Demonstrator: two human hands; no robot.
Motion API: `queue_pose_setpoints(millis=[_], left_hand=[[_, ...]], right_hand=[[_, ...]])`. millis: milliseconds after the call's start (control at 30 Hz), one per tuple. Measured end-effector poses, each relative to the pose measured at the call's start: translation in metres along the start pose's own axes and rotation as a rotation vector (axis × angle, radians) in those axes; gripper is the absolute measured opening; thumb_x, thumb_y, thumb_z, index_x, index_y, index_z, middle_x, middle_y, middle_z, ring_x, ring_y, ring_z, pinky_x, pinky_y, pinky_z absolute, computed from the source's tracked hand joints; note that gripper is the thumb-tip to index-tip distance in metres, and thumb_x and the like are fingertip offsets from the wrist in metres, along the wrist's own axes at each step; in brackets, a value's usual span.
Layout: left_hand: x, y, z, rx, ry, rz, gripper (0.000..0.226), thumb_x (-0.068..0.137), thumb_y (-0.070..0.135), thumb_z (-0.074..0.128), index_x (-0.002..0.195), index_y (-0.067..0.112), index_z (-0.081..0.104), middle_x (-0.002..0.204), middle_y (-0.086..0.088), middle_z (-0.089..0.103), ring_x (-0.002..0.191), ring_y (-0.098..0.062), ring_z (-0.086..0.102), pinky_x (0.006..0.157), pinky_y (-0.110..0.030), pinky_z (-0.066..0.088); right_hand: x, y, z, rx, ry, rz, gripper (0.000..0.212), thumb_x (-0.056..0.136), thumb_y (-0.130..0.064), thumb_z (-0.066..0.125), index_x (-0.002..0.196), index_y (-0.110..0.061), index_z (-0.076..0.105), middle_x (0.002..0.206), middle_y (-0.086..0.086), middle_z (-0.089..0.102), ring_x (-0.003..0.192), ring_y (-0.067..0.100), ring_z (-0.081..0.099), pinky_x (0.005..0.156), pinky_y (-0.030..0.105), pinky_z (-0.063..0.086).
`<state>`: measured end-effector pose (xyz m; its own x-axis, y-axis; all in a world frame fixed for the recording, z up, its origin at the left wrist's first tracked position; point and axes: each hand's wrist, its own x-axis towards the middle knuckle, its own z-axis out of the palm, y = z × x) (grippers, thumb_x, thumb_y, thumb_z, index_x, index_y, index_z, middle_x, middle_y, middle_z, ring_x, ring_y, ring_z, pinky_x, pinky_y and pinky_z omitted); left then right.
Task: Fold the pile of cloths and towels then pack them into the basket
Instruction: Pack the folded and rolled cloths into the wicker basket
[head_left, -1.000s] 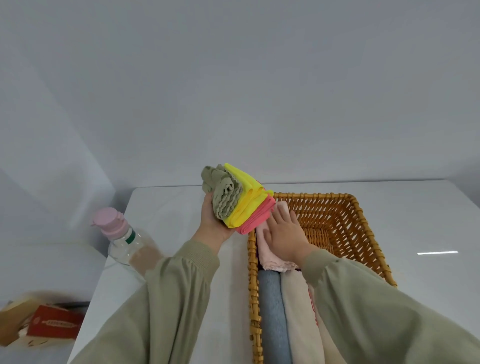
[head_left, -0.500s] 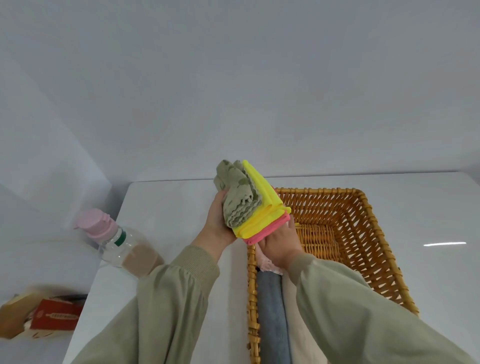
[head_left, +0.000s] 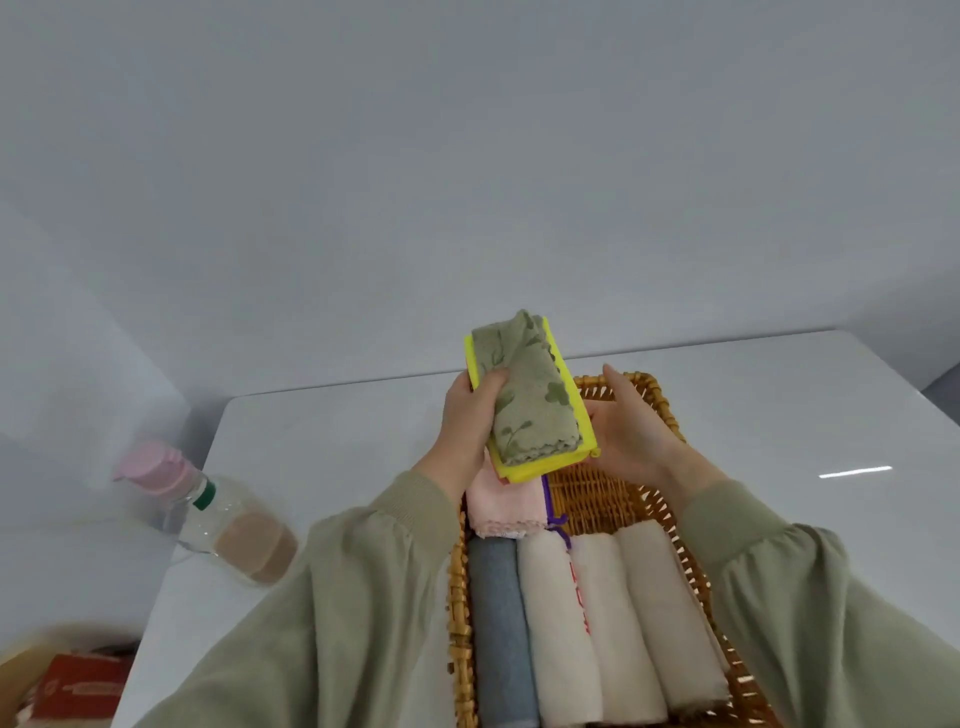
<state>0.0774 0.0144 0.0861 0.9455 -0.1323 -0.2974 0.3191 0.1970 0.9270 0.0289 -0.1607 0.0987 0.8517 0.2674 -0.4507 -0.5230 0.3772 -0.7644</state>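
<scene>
Entry: cloth stack (head_left: 530, 395) over basket (head_left: 670, 415), our left hand (head_left: 470, 415) gripping it, right hand (head_left: 631, 428) straight-fingered at its edge; we risk layers sliding apart if it tilts.

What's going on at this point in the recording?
A person holds a small stack of folded cloths, green leaf-print on yellow, over the wicker basket. The left hand grips the stack; the right hand rests open against its other side. Four rolled towels and a pink cloth already lie in the basket.
</scene>
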Motion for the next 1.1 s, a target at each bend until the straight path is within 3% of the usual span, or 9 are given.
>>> queue_pose_setpoints(millis=[133, 200, 300, 433, 533, 667, 833, 1000, 1100], left_hand=[[-0.013, -0.009, 0.033, 0.228, 0.067, 0.076, 0.028, 0.092, 0.030, 0.057, 0.116, 0.016, 0.053, 0.102, 0.003, 0.062, 0.088, -0.009, 0.061, 0.063, -0.020, 0.047], [-0.010, -0.019, 0.047, 0.200, 0.030, 0.015, 0.032, 0.092, 0.030, 0.057, 0.120, 0.016, 0.049, 0.107, 0.001, 0.061, 0.094, -0.011, 0.061, 0.068, -0.022, 0.049], [-0.012, -0.025, 0.061, 0.051, -0.057, -0.096, 0.042, 0.089, 0.027, 0.065, 0.122, 0.017, 0.041, 0.113, -0.004, 0.060, 0.098, -0.015, 0.062, 0.073, -0.028, 0.054], [0.000, -0.022, 0.072, 0.006, -0.101, -0.084, 0.060, 0.076, 0.030, 0.079, 0.124, 0.017, 0.045, 0.115, -0.008, 0.062, 0.099, -0.021, 0.065, 0.084, -0.039, 0.056], [0.008, -0.012, 0.076, 0.125, -0.123, -0.110, 0.092, 0.062, 0.046, 0.084, 0.138, 0.019, 0.039, 0.125, -0.007, 0.056, 0.109, -0.025, 0.060, 0.095, -0.046, 0.051], [0.028, -0.018, 0.076, 0.218, -0.024, -0.121, 0.078, 0.077, 0.031, 0.078, 0.142, 0.017, 0.038, 0.130, -0.009, 0.052, 0.110, -0.024, 0.057, 0.095, -0.041, 0.050], [0.035, -0.042, 0.082, 0.234, -0.049, -0.221, 0.081, 0.082, 0.028, 0.073, 0.147, 0.017, 0.026, 0.129, -0.009, 0.053, 0.107, -0.024, 0.058, 0.089, -0.038, 0.052], [0.035, -0.069, 0.084, 0.408, -0.159, -0.336, 0.090, 0.089, 0.021, 0.064, 0.152, 0.027, 0.000, 0.139, -0.007, 0.045, 0.117, -0.026, 0.053, 0.092, -0.042, 0.050], [0.030, -0.083, 0.089, 0.462, -0.154, -0.401, 0.082, 0.092, 0.013, 0.059, 0.152, 0.022, 0.004, 0.136, -0.008, 0.047, 0.117, -0.027, 0.052, 0.085, -0.038, 0.049]], right_hand=[[-0.023, -0.005, -0.011, -0.288, -0.056, 0.005, 0.053, 0.089, -0.052, 0.039, 0.120, -0.015, 0.057, 0.120, 0.008, 0.066, 0.107, 0.021, 0.063, 0.091, 0.034, 0.050], [-0.027, -0.003, -0.023, -0.379, 0.006, -0.002, 0.043, 0.083, -0.038, 0.056, 0.116, -0.010, 0.058, 0.115, 0.009, 0.067, 0.103, 0.021, 0.065, 0.089, 0.032, 0.053], [-0.029, 0.001, -0.042, -0.500, 0.150, -0.071, 0.031, 0.086, -0.020, 0.066, 0.113, -0.007, 0.061, 0.115, 0.014, 0.067, 0.106, 0.028, 0.064, 0.100, 0.042, 0.048], [-0.039, 0.001, -0.058, -0.613, 0.137, -0.088, 0.027, 0.086, -0.012, 0.067, 0.112, -0.014, 0.061, 0.110, 0.008, 0.070, 0.101, 0.024, 0.067, 0.093, 0.039, 0.052], [-0.040, -0.001, -0.065, -0.616, 0.101, -0.063, 0.032, 0.085, -0.009, 0.068, 0.114, -0.014, 0.058, 0.111, 0.008, 0.069, 0.101, 0.023, 0.067, 0.089, 0.035, 0.054], [-0.030, 0.007, -0.074, -0.500, 0.186, -0.020, 0.031, 0.085, -0.011, 0.064, 0.115, -0.007, 0.059, 0.110, 0.012, 0.069, 0.100, 0.028, 0.066, 0.088, 0.037, 0.053], [-0.010, 0.034, -0.071, -0.479, 0.526, 0.038, 0.008, 0.083, -0.009, 0.054, 0.089, -0.009, 0.059, 0.081, 0.008, 0.063, 0.068, 0.021, 0.059, 0.063, 0.029, 0.048], [0.007, 0.052, -0.076, -0.337, 0.695, 0.079, 0.008, 0.087, -0.010, 0.051, 0.091, -0.011, 0.057, 0.079, 0.005, 0.062, 0.064, 0.017, 0.059, 0.048, 0.021, 0.043], [0.014, 0.055, -0.083, -0.384, 0.732, 0.125, 0.011, 0.087, -0.011, 0.051, 0.096, -0.009, 0.056, 0.080, 0.005, 0.061, 0.068, 0.017, 0.057, 0.052, 0.024, 0.042]])
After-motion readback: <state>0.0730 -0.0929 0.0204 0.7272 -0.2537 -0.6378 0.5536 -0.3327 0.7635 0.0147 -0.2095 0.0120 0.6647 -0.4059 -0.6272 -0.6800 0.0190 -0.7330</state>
